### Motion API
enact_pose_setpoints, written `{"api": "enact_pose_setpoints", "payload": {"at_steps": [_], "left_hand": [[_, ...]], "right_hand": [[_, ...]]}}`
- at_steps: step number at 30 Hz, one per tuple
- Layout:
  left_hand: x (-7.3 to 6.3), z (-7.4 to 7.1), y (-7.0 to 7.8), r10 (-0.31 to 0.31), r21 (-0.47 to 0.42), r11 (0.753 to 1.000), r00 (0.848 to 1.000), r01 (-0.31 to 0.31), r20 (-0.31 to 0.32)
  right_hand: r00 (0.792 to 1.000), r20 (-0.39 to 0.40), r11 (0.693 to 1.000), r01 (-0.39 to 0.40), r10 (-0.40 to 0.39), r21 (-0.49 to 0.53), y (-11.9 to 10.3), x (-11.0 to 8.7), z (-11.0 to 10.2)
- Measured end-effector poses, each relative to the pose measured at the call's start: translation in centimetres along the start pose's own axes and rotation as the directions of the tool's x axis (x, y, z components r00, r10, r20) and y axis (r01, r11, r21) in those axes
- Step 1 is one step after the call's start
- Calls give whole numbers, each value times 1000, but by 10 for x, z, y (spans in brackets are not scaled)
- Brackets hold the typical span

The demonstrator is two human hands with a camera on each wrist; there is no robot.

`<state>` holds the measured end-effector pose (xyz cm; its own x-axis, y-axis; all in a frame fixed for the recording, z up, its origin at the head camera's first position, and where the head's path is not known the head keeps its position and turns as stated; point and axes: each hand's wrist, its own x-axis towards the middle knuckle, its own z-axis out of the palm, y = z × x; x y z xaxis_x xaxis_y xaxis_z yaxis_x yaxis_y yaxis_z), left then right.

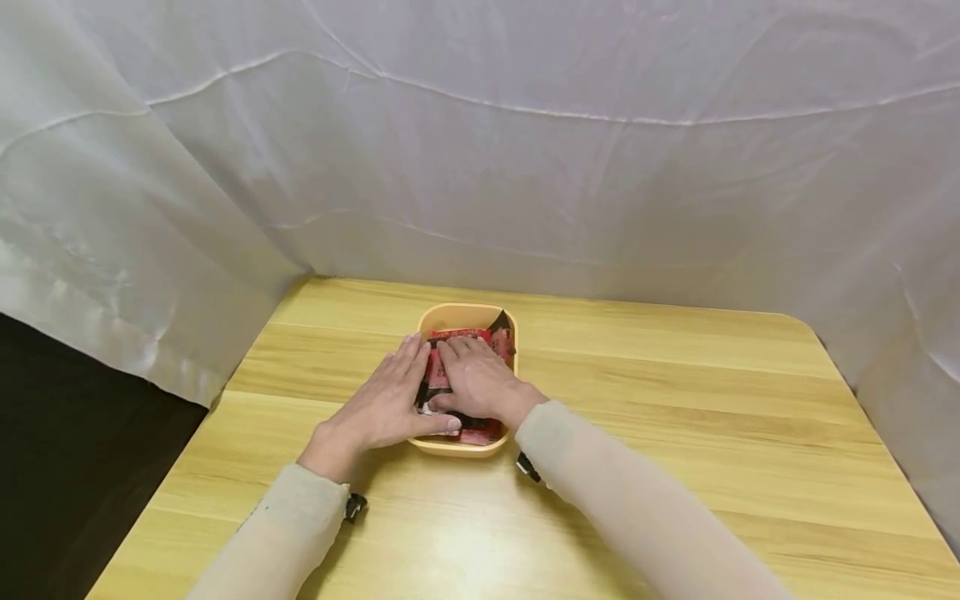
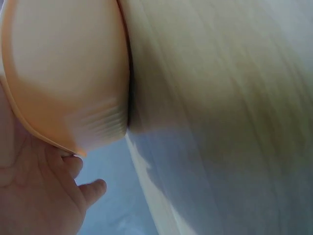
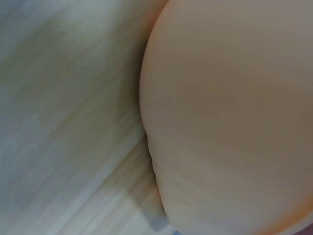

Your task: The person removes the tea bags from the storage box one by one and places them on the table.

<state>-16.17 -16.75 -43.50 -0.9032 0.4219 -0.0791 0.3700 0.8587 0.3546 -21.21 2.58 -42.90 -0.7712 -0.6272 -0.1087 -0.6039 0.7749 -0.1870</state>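
Observation:
A light orange plastic bin (image 1: 453, 451) stands on the table, filled with red and black packets (image 1: 483, 435) whose exact kind I cannot tell. My left hand (image 1: 378, 407) lies over the bin's left rim, fingers straight and together, thumb stretched across the packets. Flat on top of the packets rests my right hand (image 1: 478, 382), its fingers extended forward. The left wrist view has the bin's outer wall (image 2: 68, 58) with the left palm (image 2: 36, 200) against its rim. Only the bin's side (image 3: 230, 107) shows in the right wrist view; the right hand is out of sight there.
The bin sits on a wood-grain table (image 1: 675, 400), left of its middle. A grey-white sheet (image 1: 480, 183) hangs behind the table and along both sides. A dark area (image 1: 67, 467) lies beyond the table's left edge.

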Motion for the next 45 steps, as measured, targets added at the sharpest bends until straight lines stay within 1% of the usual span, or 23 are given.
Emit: {"api": "enact_pose_setpoints", "payload": {"at_steps": [3, 9, 13, 18, 23, 26, 32, 36, 41, 45], "left_hand": [[-4, -2, 3, -6, 7, 1000, 1000, 6, 3], [-12, -5, 5, 21, -12, 1000, 999, -21, 27], [-14, -4, 4, 29, -1, 1000, 999, -29, 32], [-15, -4, 6, 29, 6, 1000, 998, -29, 53], [-16, -3, 8, 43, -4, 999, 998, -43, 54], [-15, -3, 9, 50, -11, 999, 998, -50, 49], [-15, -2, 8, 35, -5, 999, 998, -35, 47], [-15, -3, 8, 23, 10, 1000, 999, -24, 44], [-15, -5, 9, 17, 9, 1000, 999, -18, 50], [-16, -6, 10, 2, 15, 1000, 999, -3, 45]], "right_hand": [[1000, -13, 1000, 3, -3, -16, 0, -1, 0], [998, -55, 999, 10, -13, -46, -1, -2, -5], [999, -41, 998, -14, 11, -56, -2, -3, -6], [999, -14, 997, -35, 34, -67, -3, -2, -3], [999, -19, 997, -35, 34, -63, -4, -2, -2], [999, -5, 999, -32, 32, -44, -4, -2, -4], [1000, 21, 1000, -15, 15, -2, -2, -1, -8], [999, 35, 1000, -10, 10, 1, 0, -1, -9], [1000, 14, 1000, 11, -11, -14, 0, -1, -9], [1000, -16, 1000, 8, -8, -12, -1, -3, -10]]}}
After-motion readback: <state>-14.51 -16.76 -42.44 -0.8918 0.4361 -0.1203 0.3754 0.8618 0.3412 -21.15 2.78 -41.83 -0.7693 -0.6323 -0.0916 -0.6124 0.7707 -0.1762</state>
